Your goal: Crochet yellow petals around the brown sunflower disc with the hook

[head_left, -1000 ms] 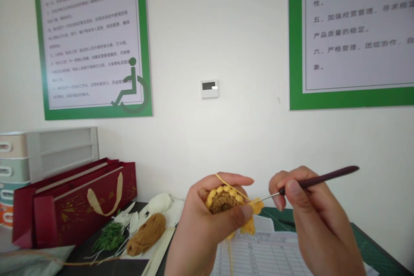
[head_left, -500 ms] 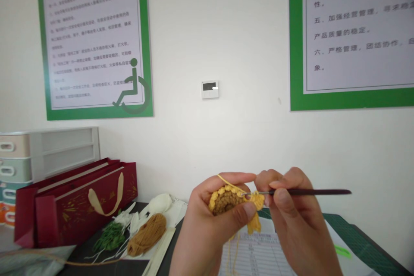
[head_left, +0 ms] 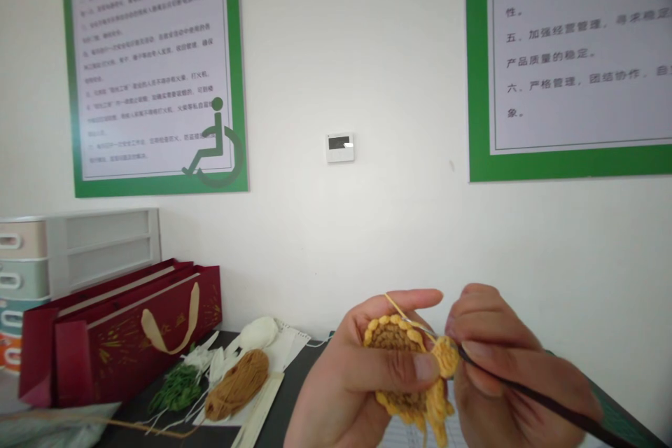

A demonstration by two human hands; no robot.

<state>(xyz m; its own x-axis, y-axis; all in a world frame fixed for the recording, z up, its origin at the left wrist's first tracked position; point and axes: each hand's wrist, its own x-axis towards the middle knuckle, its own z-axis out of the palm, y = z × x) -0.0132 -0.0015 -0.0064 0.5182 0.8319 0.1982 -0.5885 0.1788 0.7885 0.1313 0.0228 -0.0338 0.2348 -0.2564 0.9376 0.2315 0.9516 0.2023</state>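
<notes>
Head view: we looked down at both hands.
Left hand (head_left: pixel 362 385): fingers curled shut around the yellow-and-brown crochet piece (head_left: pixel 391 337), thumb across its face.
Right hand (head_left: pixel 517 357): fingers pinched closed on the dark-handled crochet hook (head_left: pixel 551 402).
Piece: held in front of us, just beside the hook hand.
Nearby: tan yarn skein (head_left: pixel 237 385) and red gift bag (head_left: pixel 120 336), both left of the hands.

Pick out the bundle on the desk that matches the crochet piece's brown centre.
That's the brown yarn skein, lying in front of the white ball and right of the green bundle; neither of those is brown.
</notes>
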